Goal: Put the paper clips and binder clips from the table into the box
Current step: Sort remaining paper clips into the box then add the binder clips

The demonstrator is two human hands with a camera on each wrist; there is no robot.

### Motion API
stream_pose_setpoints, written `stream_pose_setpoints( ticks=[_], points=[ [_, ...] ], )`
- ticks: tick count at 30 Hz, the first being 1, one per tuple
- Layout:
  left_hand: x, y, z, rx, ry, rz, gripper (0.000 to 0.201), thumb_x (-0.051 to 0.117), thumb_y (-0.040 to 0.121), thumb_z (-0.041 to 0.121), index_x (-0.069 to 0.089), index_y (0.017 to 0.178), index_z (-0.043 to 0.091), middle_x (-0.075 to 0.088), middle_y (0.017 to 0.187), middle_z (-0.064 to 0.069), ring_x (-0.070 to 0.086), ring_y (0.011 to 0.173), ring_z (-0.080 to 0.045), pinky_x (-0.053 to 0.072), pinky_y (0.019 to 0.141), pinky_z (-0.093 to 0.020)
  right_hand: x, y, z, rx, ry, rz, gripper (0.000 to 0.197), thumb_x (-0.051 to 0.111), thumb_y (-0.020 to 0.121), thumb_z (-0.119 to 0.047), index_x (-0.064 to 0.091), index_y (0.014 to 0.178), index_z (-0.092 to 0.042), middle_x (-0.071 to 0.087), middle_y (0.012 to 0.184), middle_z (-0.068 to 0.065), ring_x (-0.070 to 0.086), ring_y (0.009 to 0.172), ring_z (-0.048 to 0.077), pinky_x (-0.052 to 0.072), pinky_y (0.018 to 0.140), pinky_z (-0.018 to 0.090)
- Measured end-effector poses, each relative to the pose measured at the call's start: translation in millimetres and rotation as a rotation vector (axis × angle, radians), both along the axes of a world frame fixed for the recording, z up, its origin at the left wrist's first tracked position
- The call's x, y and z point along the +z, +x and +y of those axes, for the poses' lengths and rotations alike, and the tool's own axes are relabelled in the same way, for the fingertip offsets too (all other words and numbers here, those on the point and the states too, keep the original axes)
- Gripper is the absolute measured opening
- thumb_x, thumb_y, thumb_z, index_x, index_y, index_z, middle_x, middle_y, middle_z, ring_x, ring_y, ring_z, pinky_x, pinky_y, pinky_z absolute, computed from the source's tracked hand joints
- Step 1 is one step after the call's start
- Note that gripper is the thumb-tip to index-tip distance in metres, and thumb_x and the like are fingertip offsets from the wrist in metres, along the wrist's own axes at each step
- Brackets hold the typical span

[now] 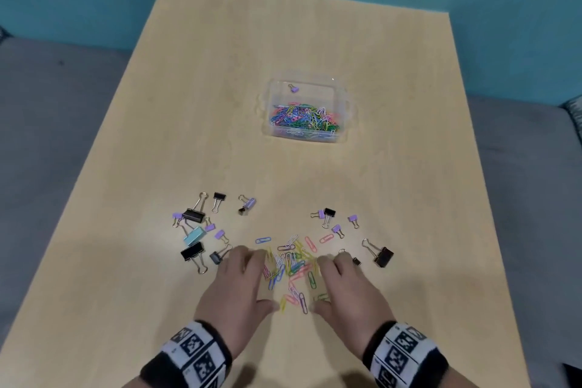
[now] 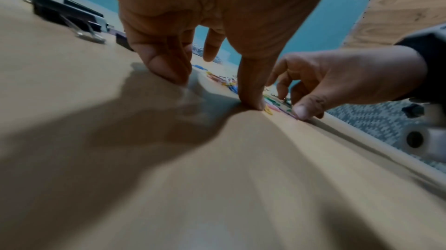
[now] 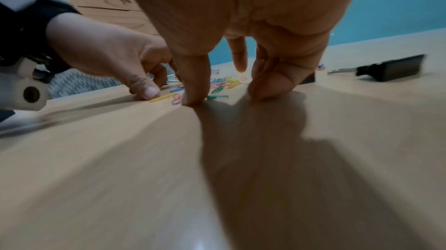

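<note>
In the clear box lie many paper clips and one purple binder clip. Both hands, the left and the right, cup the remaining paper clips, fingertips on the surface, gripping nothing; scattered binder clips remain.

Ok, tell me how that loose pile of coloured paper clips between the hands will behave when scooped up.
The paper clips are thin bent wire lying flat on the smooth table, so probably light and apt to slide rather than lift. They overlap, so some may snag together and come up in clumps. With the left hand and right hand cupping both sides, strays will likely slip out underneath.
</note>
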State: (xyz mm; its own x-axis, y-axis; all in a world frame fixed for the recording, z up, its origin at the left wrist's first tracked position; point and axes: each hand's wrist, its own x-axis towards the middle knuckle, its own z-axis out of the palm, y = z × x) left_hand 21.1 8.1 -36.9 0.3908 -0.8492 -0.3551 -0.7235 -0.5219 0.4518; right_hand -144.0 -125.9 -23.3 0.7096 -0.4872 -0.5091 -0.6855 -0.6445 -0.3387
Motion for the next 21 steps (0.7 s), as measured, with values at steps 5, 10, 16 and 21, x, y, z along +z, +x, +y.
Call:
stream_pose_setpoints(
  ticks=[5, 10, 16, 21],
  points=[
    [-2.4, 7.6, -28.1, -0.089, -0.044, -0.181, 0.090, 0.083, 0.054, 0.043, 0.042, 0.131, 0.018, 0.042, 0.128, -0.007, 0.044, 0.109, -0.028, 0.049, 0.087, -0.040, -4.9, 24.1, -2.1, 0.056, -0.198, -0.104, 0.066, 0.068, 0.074, -0.040, 0.040, 0.131, -0.019, 0.043, 0.126, 0.003, 0.045, 0.105, 0.026, 0.048, 0.086, 0.036],
    [-5.5, 6.2, -24.8, -0.204, -0.141, -0.158, 0.063, 0.078, 0.065, 0.028, 0.054, 0.121, 0.016, 0.056, 0.112, -0.001, 0.050, 0.097, -0.024, 0.051, 0.081, -0.034, -3.6, 16.2, 3.7, 0.156, -0.190, -0.119, 0.051, 0.055, 0.076, -0.020, 0.047, 0.126, -0.014, 0.053, 0.118, 0.004, 0.050, 0.100, 0.027, 0.051, 0.083, 0.038],
    [-5.7, 10.9, -34.5, -0.143, -0.101, -0.146, 0.053, 0.062, 0.081, 0.039, 0.047, 0.128, 0.020, 0.051, 0.105, 0.000, 0.044, 0.088, -0.023, 0.049, 0.073, -0.036, 2.1, 31.6, -11.9, 0.077, -0.161, -0.109, 0.066, 0.047, 0.078, -0.010, 0.029, 0.141, -0.017, 0.040, 0.131, 0.003, 0.038, 0.110, 0.027, 0.042, 0.090, 0.037],
    [-2.7, 10.4, -46.8, -0.242, -0.038, -0.144, 0.020, 0.047, 0.090, 0.031, 0.057, 0.106, 0.025, 0.045, 0.099, 0.001, 0.039, 0.087, -0.021, 0.043, 0.069, -0.033, -2.7, 34.2, -11.1, 0.229, -0.184, -0.074, 0.049, 0.044, 0.074, -0.008, 0.047, 0.121, -0.016, 0.047, 0.115, 0.004, 0.043, 0.099, 0.029, 0.042, 0.080, 0.037]
  ],
)
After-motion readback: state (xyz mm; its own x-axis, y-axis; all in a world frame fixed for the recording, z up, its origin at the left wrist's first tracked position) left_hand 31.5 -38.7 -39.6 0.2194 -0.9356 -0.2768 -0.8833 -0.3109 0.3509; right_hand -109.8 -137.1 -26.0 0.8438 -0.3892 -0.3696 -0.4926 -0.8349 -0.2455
